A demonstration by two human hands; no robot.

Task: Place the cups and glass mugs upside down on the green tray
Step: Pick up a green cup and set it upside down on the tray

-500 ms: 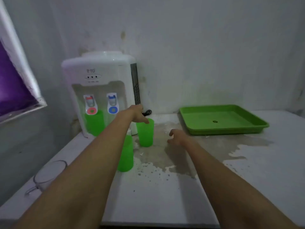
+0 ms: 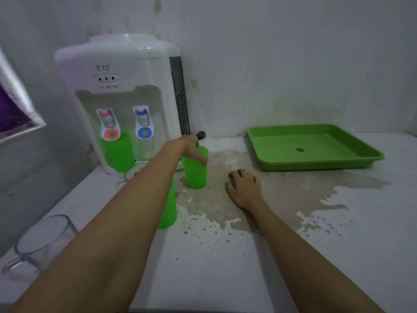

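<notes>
My left hand (image 2: 193, 148) grips the rim of an upright green plastic cup (image 2: 195, 175) standing on the white counter beside the dispenser. A second green cup (image 2: 168, 211) stands nearer, half hidden behind my left forearm. A third green cup (image 2: 117, 152) sits under the red tap. One glass mug (image 2: 42, 242) stands upright at the near left; another glass mug (image 2: 135, 171) peeks out behind my forearm. The green tray (image 2: 316, 162) lies bare at the back right. My right hand (image 2: 244, 188) rests palm down on the counter, fingers slightly curled, holding nothing.
A white water dispenser (image 2: 126, 86) stands at the back left against the wall, with a black cord (image 2: 200, 134) beside it. A damp stain with flaked paint (image 2: 282, 193) spreads over the counter between the cups and the tray. A purple cloth (image 2: 9, 109) hangs at far left.
The view has moved closer to the counter. My left hand stays on the green cup's rim, and my right hand has settled flatter on the counter.
</notes>
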